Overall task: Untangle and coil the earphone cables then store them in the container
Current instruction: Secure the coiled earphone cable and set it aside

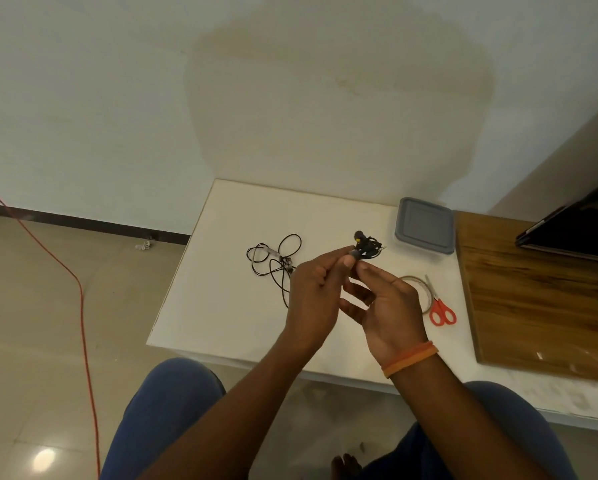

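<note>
A small black bundle of earphone cable (367, 247) with a yellow spot is held above the white table (221, 306). My left hand (313, 296) pinches the bundle's near end between thumb and fingers. My right hand (387, 306) touches the same end with its fingertips, palm turned up. A second black earphone cable (273, 263) lies loose and tangled on the table to the left of my hands. The grey lidded container (424, 225) stands shut at the back right of the table.
A tape roll (425, 292) and red-handled scissors (441, 310) lie right of my hands. A wooden board (539, 299) with a dark laptop (577, 230) lies further right. A red cord (83, 306) runs across the floor on the left.
</note>
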`<state>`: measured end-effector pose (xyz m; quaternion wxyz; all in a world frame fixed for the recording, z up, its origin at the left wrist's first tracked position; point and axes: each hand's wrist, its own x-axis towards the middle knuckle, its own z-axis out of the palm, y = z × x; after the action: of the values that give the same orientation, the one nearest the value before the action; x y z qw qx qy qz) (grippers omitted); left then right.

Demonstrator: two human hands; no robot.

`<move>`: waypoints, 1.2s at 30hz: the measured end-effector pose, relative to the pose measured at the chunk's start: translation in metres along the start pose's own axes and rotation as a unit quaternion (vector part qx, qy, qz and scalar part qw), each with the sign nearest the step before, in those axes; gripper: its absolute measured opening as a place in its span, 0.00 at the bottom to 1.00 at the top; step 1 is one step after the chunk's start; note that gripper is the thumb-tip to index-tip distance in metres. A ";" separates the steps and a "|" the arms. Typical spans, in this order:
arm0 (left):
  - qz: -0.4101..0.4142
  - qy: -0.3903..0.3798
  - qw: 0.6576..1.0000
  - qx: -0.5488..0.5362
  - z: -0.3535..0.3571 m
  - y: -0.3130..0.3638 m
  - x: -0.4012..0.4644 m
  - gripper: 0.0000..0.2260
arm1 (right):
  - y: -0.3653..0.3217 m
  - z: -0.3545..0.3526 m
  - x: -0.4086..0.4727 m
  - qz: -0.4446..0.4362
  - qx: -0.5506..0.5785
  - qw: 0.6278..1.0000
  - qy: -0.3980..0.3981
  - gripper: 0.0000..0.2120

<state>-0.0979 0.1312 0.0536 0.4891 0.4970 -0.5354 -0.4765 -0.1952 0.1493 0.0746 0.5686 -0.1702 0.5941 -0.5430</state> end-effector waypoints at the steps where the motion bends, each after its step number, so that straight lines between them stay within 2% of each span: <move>1: 0.007 -0.006 1.000 -0.002 0.002 0.001 -0.002 0.12 | 0.000 -0.001 0.001 0.009 0.013 1.000 -0.018 0.08; 6: 0.006 -0.009 1.000 -0.012 0.001 0.005 -0.001 0.13 | -0.003 -0.008 0.011 0.026 0.026 0.996 -0.077 0.09; 10: -0.066 -0.013 0.989 -0.134 0.000 0.004 0.000 0.12 | -0.004 -0.011 0.015 0.041 0.040 0.990 -0.127 0.10; 12: -0.104 -0.044 0.975 -0.191 -0.001 0.003 0.000 0.13 | -0.002 -0.011 0.016 0.033 0.047 0.991 -0.124 0.10; 14: -0.149 -0.088 0.949 -0.264 -0.003 0.003 0.002 0.14 | -0.001 -0.012 0.019 0.025 0.060 0.991 -0.117 0.10; 18: -0.240 -0.145 0.859 -0.429 -0.004 0.001 0.005 0.14 | -0.003 -0.014 0.027 0.020 0.056 0.986 -0.153 0.08; 21: -0.255 -0.197 0.813 -0.484 -0.006 -0.003 0.006 0.10 | -0.005 -0.013 0.031 0.053 0.064 0.974 -0.209 0.07; 24: -0.259 -0.248 0.776 -0.518 -0.009 -0.004 0.006 0.09 | -0.005 -0.011 0.033 0.077 0.068 0.960 -0.259 0.12; 27: -0.268 -0.261 0.760 -0.531 -0.013 -0.006 0.008 0.09 | -0.004 -0.012 0.036 0.081 0.078 0.948 -0.297 0.20; 31: -0.304 -0.252 0.752 -0.528 -0.017 -0.008 0.014 0.05 | -0.004 -0.017 0.042 0.087 0.088 0.934 -0.334 0.21; 34: -0.336 -0.244 0.757 -0.504 -0.017 -0.005 0.017 0.12 | -0.002 -0.017 0.046 0.086 0.074 0.937 -0.331 0.29; 36: -0.352 -0.236 0.760 -0.493 -0.018 -0.002 0.018 0.13 | -0.001 -0.015 0.048 0.068 0.050 0.947 -0.311 0.27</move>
<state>-0.0804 0.1123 0.0533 0.3225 0.2124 -0.1124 -0.9156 -0.2224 0.1160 0.0485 0.7683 -0.2614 0.3699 -0.4523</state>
